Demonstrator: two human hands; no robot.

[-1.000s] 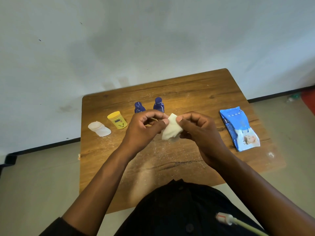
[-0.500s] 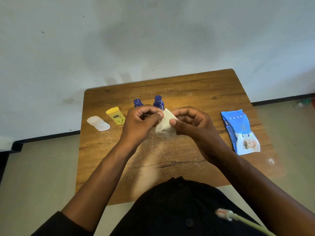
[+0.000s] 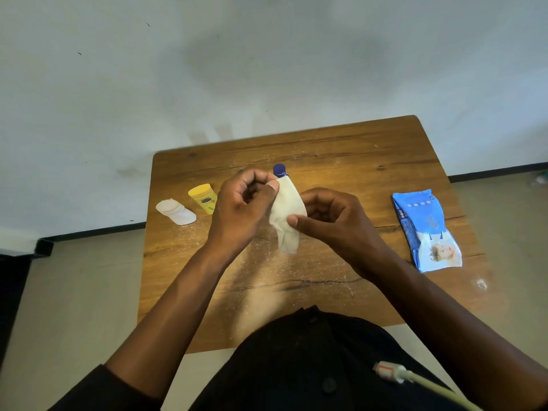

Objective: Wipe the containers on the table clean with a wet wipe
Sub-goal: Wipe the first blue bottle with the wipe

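Preparation is the step in hand: left hand (image 3: 241,207) and right hand (image 3: 332,219) each pinch the wet wipe (image 3: 286,216), their grip clamped on it above the bench (image 3: 370,161). Next, I judge, one hand must free itself to lift a container such as the yellow jar (image 3: 203,198), untouched at the left.

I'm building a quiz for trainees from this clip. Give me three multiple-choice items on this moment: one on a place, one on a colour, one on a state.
1. Where does the wipes pack lie?
A. near the table's right edge
B. beside the yellow container
C. on the floor

2. What colour is the cap of the container beside the white container?
A. red
B. yellow
C. green

3. How is the wet wipe held?
A. lying flat on the table
B. by one hand only
C. pinched by the left hand and right hand

Answers: 1 A, the pack lies far right; 2 B, its cap is yellow; 3 C, both thumbs press the wipe.
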